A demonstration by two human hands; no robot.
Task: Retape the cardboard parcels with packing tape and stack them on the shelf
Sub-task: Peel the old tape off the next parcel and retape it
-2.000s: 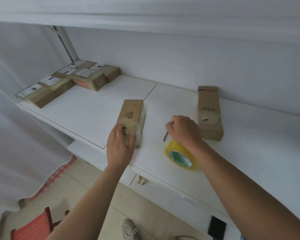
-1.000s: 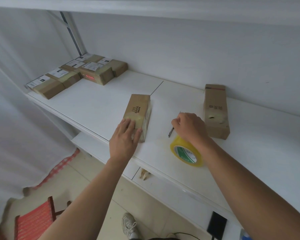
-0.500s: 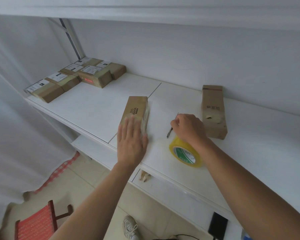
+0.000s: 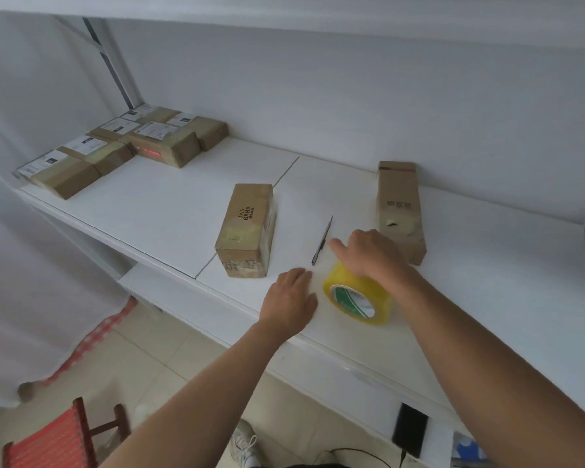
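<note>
1. Stacked parcels (image 4: 122,146): a cluster of labelled cardboard boxes at the far left end of the white shelf (image 4: 156,211); unmoved. Judged finished stock.
2. Printed parcel (image 4: 247,228): lies lengthwise near the shelf's front edge, glossy tape over its near end. Half a second ago the left hand lay flat on it; it now lies free.
3. Left hand (image 4: 289,300): has drawn back off the parcel to the bare shelf, just beside the tape roll; fingers straight and together, holding nothing.
4. Blade (image 4: 322,241): slim dark cutter, lying loose on the shelf; the right hand has let it go.
5. Packing tape roll (image 4: 358,298): yellow, on edge.
6. Right hand (image 4: 368,255): rests atop the roll, fingers relaxed and extended toward the blade; no grip.
7. Second parcel (image 4: 399,211): rightmost, torn hole showing; apparently next for taping.
</note>
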